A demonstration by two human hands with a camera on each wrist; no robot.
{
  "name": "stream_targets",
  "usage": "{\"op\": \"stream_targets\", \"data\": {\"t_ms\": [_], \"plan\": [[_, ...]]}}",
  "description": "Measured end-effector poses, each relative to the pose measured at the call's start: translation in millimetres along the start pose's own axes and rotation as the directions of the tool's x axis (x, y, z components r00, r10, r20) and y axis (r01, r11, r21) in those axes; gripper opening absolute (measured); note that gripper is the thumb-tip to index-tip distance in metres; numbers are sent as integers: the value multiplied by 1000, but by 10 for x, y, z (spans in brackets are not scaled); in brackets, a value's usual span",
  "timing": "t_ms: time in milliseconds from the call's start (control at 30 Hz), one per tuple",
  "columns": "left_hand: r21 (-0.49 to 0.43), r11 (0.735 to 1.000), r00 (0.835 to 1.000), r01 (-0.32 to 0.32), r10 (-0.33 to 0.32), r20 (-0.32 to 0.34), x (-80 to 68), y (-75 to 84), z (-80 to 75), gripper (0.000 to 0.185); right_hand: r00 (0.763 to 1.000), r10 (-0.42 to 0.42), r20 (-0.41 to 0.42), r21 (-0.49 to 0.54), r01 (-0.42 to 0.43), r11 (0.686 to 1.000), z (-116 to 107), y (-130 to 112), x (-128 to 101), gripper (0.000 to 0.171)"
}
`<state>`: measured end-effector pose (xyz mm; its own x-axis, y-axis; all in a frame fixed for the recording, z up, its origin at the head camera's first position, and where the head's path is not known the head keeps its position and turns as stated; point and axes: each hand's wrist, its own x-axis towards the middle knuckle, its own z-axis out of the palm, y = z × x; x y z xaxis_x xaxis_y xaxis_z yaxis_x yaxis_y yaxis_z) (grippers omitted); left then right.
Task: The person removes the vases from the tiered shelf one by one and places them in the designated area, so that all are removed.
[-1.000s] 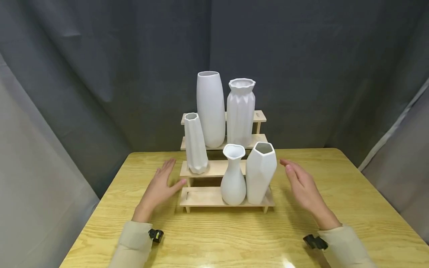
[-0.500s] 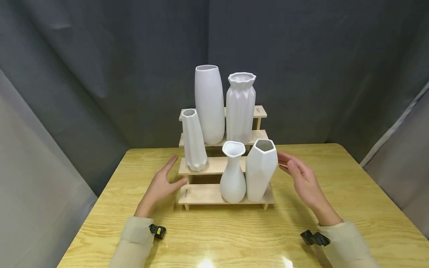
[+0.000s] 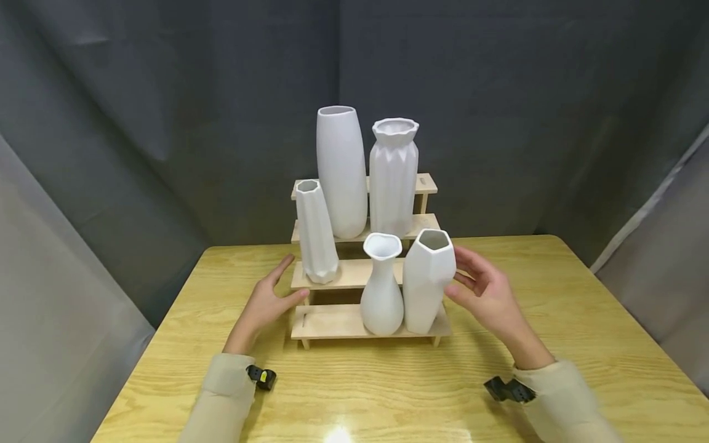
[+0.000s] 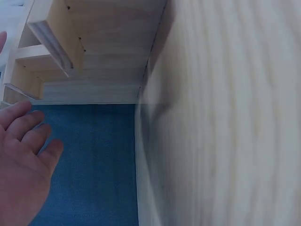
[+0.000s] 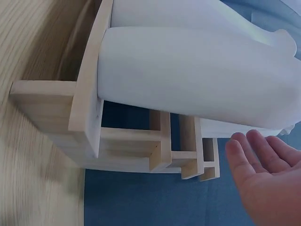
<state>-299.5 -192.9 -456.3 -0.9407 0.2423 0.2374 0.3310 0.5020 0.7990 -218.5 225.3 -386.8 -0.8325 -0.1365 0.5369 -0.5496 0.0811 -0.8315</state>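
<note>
Five white vases stand on a stepped wooden rack [image 3: 332,323] in my head view, the rack sitting on a pale wood-grain table [image 3: 581,320] with dark grey curtain behind and lighter cloth at both sides. On the lowest step, at its right end, the faceted vase [image 3: 428,280] stands upright, long axis vertical, mouth pointing up. The narrow-necked vase [image 3: 382,286] is just beside it on the left and looks to be touching it. One step up, at the left, is the slim ridged vase [image 3: 314,231]; above that, the tall smooth vase [image 3: 340,172] and the pleated vase [image 3: 393,175] stand side by side. My right hand [image 3: 486,295] is spread wide at the faceted vase's right flank, thumb in front and fingers toward the back; I cannot tell whether it touches. My left hand [image 3: 266,301] lies flat and relaxed on the table by the rack's left end, thumb near the rack's edge, holding nothing.

From the left wrist, I see the left hand's fingers [image 4: 28,136] straight over blue floor, with the rack's underside [image 4: 51,37] and the table edge [image 4: 155,141] close by.

From the right wrist, the faceted vase [image 5: 197,80] fills the frame above the rack's end [image 5: 84,108]; the right hand's fingers [image 5: 249,150] are straight, just short of its wall.
</note>
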Motion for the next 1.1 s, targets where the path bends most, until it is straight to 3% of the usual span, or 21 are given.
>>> {"op": "stream_targets", "data": {"t_ms": [300,700,967,1100], "plan": [[-23,1000,1000,-17,17,17,53,-46,39,86,998,56,19,-120,-54,991,77,12,42,72],[-72,996,998,-46,50,42,83,-57,25,80,995,91,-30,-102,-94,990,108,12,88,68],[-95,995,996,-40,48,78,28,196,-43,75,994,82,-65,-105,-89,991,92,-18,75,67],[-99,994,997,-40,47,67,40,121,-25,75,993,90,-80,-113,-98,989,51,-33,54,67]]}}
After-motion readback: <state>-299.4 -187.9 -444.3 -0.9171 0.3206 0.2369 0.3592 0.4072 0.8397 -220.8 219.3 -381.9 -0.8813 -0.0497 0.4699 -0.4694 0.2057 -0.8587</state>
